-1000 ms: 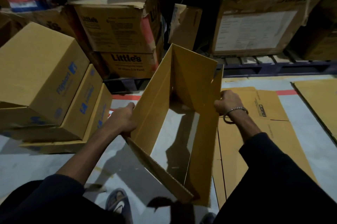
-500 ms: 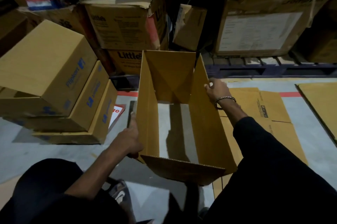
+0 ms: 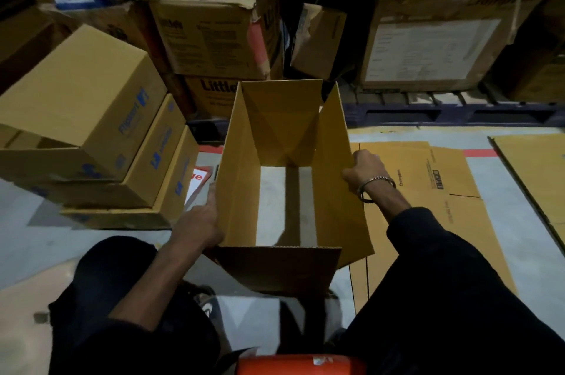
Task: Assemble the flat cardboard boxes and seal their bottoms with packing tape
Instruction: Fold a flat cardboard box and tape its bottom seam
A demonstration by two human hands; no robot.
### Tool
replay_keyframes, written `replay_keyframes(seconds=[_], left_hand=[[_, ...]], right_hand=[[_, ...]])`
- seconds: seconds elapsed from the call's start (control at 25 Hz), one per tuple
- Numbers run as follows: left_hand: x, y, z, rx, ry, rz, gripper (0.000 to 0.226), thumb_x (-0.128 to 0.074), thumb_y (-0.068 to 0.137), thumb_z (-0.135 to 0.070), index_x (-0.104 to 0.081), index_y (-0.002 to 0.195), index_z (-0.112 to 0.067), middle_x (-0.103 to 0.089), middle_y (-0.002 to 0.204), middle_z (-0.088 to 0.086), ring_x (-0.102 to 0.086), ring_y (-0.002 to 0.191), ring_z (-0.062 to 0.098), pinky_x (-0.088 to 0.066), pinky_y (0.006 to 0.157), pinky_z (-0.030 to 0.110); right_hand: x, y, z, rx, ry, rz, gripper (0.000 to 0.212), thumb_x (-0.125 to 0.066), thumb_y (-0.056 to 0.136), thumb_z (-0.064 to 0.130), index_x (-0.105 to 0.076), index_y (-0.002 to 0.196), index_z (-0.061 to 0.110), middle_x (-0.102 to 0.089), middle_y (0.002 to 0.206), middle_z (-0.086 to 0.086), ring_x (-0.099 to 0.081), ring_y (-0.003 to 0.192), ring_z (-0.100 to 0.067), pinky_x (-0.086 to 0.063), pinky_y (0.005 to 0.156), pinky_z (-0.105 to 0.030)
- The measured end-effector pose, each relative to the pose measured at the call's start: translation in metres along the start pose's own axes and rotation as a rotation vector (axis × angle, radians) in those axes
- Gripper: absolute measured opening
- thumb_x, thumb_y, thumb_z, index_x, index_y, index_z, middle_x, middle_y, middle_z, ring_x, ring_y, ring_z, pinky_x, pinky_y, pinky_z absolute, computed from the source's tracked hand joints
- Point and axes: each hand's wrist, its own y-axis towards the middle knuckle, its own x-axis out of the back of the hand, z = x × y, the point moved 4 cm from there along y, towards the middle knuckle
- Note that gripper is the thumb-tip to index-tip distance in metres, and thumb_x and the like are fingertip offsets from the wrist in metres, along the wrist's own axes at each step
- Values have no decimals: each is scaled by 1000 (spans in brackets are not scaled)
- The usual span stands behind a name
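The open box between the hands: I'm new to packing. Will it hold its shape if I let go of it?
Probably not. The open box has no closed bottom; floor shows through it, so its walls can likely skew back flat. It looks like thin corrugated board, likely light and easily tipped. The left hand and right hand steady opposite walls.

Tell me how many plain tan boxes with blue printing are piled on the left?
3, leaning in a stack: the top tan cardboard box with blue printing, the middle box below it, and the bottom box nearest the floor. More may be hidden past the picture's left edge.
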Motion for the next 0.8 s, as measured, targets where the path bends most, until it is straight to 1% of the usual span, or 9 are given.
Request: replay_keyframes(seconds=[0.08,0.16,0.28,0.32,0.4,0.48,0.56,0.72,0.8], left_hand=[[-4,-3,8,38,51,-40,118,-74,86,-20,14,164,-27,-63,122,10,-66,104,29,-55,92,49],[-5,-12,4,15,39,-186,106,-75,86,-26,-4,165,-28,-54,137,8,-60,120,30,-53,98,55],[-2,-43,-39,-267,-91,-424,69,-60,101,-32,-26,161,-29,-44,155,1,-52,131,19,-50,107,41],[-5,-56,-56,-396,-164,-406,60,-53,105,-34,-30,160,-32,-42,157,-4,-48,136,15,-45,111,39],[-27,-81,-85,-595,-186,-264,53,-41,108,-43,-30,159,-37,-38,162,-9,-36,146,10,-32,122,40],[-59,-82,-92,-669,-10,-186,56,-28,110,-49,-21,163,-34,-31,167,-4,-24,154,13,-20,128,47],[-78,-61,-91,-681,101,-200,55,-21,111,-46,-17,164,-29,-29,168,2,-21,157,18,-16,129,49],[-76,1,-99,-727,20,-261,49,-42,111,-35,-36,159,-27,-43,161,4,-33,152,20,-24,127,44],[-78,24,-98,-664,92,-281,57,-52,106,-36,-33,159,-26,-41,162,8,-32,152,24,-31,125,47]], right_hand=[[-7,-4,6,17,-4,8,13,-68,96,16,-55,93,15,-61,86,-6,-66,79,-24,-64,77,-42],[-14,-8,11,45,-37,13,9,-67,97,15,-58,98,15,-59,82,-3,-65,77,-22,-63,77,-40],[-16,-6,7,67,-47,24,14,-67,97,13,-64,110,12,-59,81,-3,-68,78,-23,-64,76,-41],[-14,-5,6,68,-32,28,15,-67,96,12,-64,111,11,-60,81,-3,-68,78,-23,-64,76,-43],[-11,-2,3,64,-10,32,17,-68,95,13,-65,111,11,-63,83,-5,-68,79,-25,-64,77,-45],[-8,0,0,65,-25,34,23,-68,94,13,-66,117,12,-64,86,-5,-68,82,-26,-63,78,-46],[-8,0,-4,66,-25,31,30,-67,95,14,-65,125,12,-65,89,-6,-68,84,-27,-63,80,-45],[-11,0,-16,84,43,36,38,-65,100,28,-60,136,16,-69,85,-5,-68,76,-23,-63,80,-44],[-14,-1,-19,98,21,36,40,-63,102,31,-57,139,19,-65,81,-2,-67,76,-20,-62,83,-42]])
